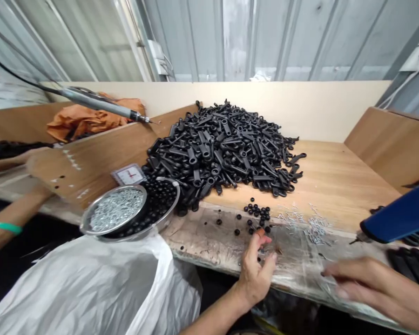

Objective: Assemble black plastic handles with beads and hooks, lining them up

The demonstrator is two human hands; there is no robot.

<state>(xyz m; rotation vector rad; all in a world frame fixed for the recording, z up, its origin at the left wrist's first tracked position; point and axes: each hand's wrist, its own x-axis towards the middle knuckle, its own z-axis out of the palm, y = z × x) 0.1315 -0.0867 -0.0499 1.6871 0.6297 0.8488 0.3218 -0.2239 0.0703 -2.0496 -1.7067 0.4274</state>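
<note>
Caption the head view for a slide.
Left hand among small black rings on workbench, beside heap of black plastic parts; right hand blurred.

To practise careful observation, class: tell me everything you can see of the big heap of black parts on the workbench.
The heap of black parts is a broad, loose mound of many like pieces: slim glossy bars with ring-shaped ends, plastic by the look, jumbled every way. It rests on the wooden bench top, towards the back, its left side against the wooden divider, its front-left foot meeting the metal bowl. The left hand and right hand are apart from it.
</note>
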